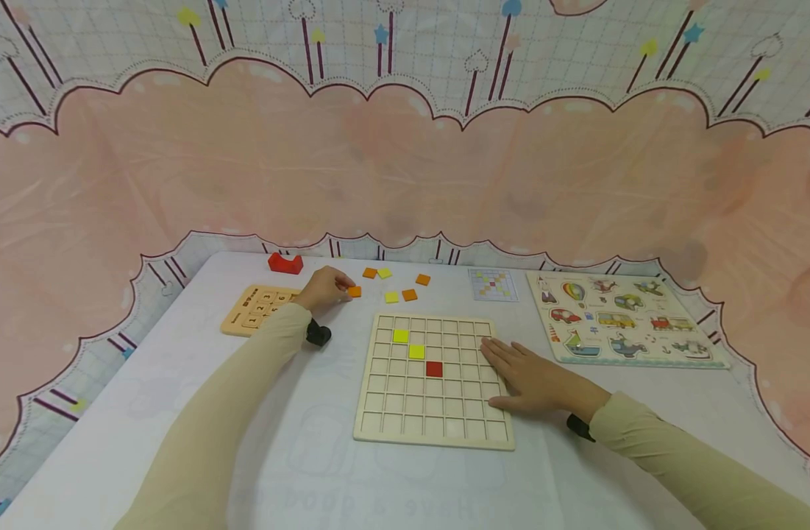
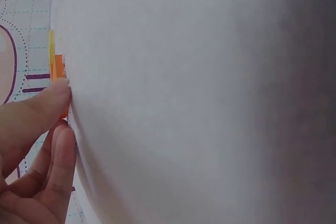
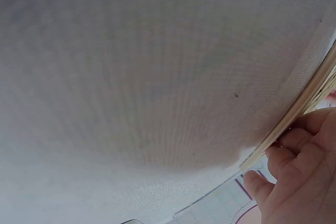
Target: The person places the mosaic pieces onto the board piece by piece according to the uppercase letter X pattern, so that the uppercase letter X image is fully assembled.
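Observation:
My left hand (image 1: 324,287) pinches a small orange tile (image 1: 354,292) between thumb and fingertips, low over the table beyond the board. The left wrist view shows the thumb (image 2: 44,100) partly covering orange. A pale wooden grid board (image 1: 444,428) lies in front of me. Two yellow tiles (image 1: 416,352) and one red tile (image 1: 434,369) sit in its squares on a diagonal. My right hand (image 1: 544,381) rests with straight fingers on the board's right edge; that edge (image 3: 294,120) shows beside the fingers in the right wrist view.
Loose orange tiles (image 1: 410,294) and yellow tiles (image 1: 391,297) lie behind the board. A small printed pattern card (image 1: 493,285) is at the back; a vehicle picture puzzle (image 1: 593,350) lies right. On the left are a wooden number board (image 1: 246,313) and a red notched block (image 1: 285,263).

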Motion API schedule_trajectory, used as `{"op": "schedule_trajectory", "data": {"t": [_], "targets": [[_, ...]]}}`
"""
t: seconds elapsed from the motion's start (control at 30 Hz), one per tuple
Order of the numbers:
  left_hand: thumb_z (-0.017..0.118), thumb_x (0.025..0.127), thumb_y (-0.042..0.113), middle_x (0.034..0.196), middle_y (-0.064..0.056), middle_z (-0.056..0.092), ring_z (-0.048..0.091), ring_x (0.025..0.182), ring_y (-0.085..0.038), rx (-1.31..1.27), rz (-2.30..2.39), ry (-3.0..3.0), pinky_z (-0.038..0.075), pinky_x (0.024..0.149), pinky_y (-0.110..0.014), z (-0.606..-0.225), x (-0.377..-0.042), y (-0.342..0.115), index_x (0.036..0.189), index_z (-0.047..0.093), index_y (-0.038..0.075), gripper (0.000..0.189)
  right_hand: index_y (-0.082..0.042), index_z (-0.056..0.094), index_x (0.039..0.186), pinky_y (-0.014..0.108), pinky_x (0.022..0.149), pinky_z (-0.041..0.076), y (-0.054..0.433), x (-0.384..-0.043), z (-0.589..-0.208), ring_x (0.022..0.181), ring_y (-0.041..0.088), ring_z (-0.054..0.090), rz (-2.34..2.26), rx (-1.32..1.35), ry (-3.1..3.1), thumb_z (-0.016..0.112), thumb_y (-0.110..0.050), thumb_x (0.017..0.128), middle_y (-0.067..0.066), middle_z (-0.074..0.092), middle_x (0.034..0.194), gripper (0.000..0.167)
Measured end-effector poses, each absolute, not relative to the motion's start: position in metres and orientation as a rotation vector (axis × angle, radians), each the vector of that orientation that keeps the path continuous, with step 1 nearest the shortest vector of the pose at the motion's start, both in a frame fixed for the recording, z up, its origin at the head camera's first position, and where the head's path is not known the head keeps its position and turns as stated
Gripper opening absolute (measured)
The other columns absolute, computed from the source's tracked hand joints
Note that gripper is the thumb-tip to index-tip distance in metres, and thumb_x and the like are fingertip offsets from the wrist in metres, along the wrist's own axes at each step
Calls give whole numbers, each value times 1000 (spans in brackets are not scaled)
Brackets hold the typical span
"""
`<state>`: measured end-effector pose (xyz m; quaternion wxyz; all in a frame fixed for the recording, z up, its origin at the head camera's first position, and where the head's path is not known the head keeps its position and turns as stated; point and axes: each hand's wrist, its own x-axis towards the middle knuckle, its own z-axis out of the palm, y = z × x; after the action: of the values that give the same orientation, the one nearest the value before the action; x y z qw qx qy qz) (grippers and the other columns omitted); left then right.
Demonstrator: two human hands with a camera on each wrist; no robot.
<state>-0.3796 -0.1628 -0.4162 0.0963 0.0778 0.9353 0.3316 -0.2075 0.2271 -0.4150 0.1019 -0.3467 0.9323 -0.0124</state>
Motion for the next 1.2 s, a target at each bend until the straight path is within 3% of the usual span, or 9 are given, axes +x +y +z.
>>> {"op": "schedule_trajectory", "data": {"t": [0.7,1.03,1.2], "targets": [[64,86,6,120,-15,56,49,109,-30,193,1112,2718,41,101,-43,-410,-373,-164,115,63,6,30,1,17,149,51,115,19,228,-209,-414,145,31,18,-44,-1048,2757,45,-60,90,17,17,156,89],[68,83,6,114,-14,59,52,103,-28,194,1101,2731,46,93,-38,-413,-374,-166,114,66,6,31,1,17,149,51,115,19,226,-207,-413,145,31,18,-49,-1035,2747,45,-59,91,17,17,156,88],[68,83,7,113,-17,62,56,101,-29,315,1105,2781,48,91,-38,-406,-371,-161,114,66,4,31,1,17,149,51,115,18,226,-207,-413,145,31,18,-57,-1031,2747,46,-59,90,17,17,157,88]]}}
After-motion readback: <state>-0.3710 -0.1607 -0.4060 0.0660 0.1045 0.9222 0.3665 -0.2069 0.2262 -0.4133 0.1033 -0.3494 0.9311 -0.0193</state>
